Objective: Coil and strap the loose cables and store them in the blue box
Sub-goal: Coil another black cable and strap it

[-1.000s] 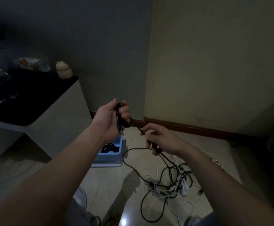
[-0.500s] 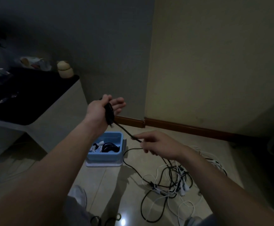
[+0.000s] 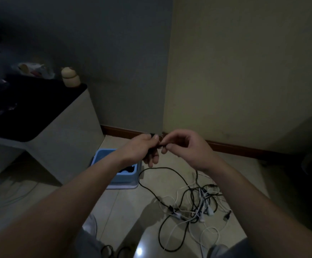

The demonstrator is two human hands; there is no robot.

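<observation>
Pale floor tiles (image 3: 121, 203) in this dim corner carry the blue box (image 3: 127, 177), with a dark coil (image 3: 127, 168) already inside. Just above its right side, your left hand (image 3: 141, 148) curls round a small black cable (image 3: 157, 146) and your right hand (image 3: 185, 148) pinches its end. Right of the box a tangle (image 3: 194, 207) of black and white cables lies loose, so most of the job looks undone.

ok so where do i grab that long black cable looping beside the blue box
Pinch the long black cable from above at the top of its arc, right of the blue box. There it lies alone on bare tile; lower down it runs into the tangle of black and white cables, so pulling there would likely drag it all.
</observation>
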